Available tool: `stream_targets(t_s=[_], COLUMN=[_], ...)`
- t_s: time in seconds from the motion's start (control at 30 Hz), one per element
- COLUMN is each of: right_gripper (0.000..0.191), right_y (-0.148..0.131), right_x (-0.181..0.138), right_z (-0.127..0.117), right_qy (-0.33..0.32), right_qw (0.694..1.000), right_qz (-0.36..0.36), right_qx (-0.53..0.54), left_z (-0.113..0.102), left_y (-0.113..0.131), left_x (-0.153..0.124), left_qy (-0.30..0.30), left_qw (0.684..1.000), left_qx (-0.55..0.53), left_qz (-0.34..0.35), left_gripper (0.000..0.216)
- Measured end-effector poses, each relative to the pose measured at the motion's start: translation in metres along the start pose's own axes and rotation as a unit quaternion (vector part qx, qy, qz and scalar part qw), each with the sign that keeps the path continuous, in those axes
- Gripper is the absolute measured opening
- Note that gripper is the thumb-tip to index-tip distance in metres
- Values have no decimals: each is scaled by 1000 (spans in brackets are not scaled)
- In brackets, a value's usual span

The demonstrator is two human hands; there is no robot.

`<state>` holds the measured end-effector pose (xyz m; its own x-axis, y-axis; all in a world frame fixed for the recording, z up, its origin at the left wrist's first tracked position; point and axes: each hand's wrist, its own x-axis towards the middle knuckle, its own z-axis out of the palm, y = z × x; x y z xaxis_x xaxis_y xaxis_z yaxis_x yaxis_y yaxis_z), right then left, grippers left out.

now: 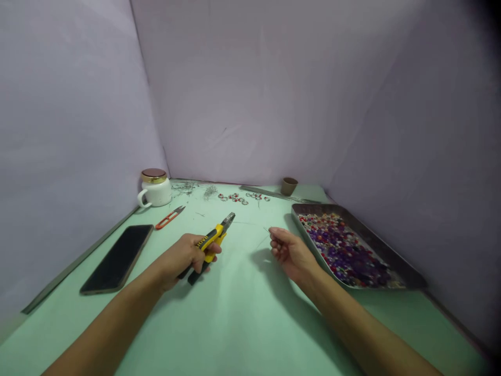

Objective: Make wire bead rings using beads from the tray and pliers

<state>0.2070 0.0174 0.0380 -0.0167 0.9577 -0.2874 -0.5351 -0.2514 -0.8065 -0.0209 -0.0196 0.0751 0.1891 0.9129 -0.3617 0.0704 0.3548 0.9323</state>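
My left hand (pixel 191 258) is wrapped round a pair of yellow and black pliers (pixel 213 241), whose metal jaws point up and to the right. Between thumb and forefinger, my right hand (pixel 289 253) pinches a thin wire (pixel 263 240). A fine strand stretches from near the plier jaws toward the right hand; whether the jaws grip it I cannot tell. Beyond both hands, several small rings (pixel 235 198) of red and clear beads lie on the green tabletop (pixel 235 324).
On the right stands a metal tray (pixel 385 245) of loose coloured beads. A small brown cup (pixel 288 186) and long thin wires (pixel 270 192) are at the back. To the left are a phone (pixel 117 258), orange thread snips (pixel 169 218) and a lidded white mug (pixel 156 192). Pale walls enclose the table.
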Motion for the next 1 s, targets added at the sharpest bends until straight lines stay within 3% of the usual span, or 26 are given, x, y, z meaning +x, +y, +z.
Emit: stream_targets(t_s=[0.33,0.63,1.0], right_gripper=[12,8,12], right_y=[-6,-6,-2], right_x=[7,3,4], right_z=[-7,-1,-5], right_qy=[57,36,16], right_qw=[998,998,998], right_qz=[-17,8,-34], right_qx=[25,42,54], left_z=[-17,-4,-3], left_y=[-5,-6,-13], left_x=[13,11,13], left_qy=[141,111,86], left_qw=[987,993,996], left_qx=[-65,-42,19], left_qz=[33,-6,-5], left_gripper=[32,30,34])
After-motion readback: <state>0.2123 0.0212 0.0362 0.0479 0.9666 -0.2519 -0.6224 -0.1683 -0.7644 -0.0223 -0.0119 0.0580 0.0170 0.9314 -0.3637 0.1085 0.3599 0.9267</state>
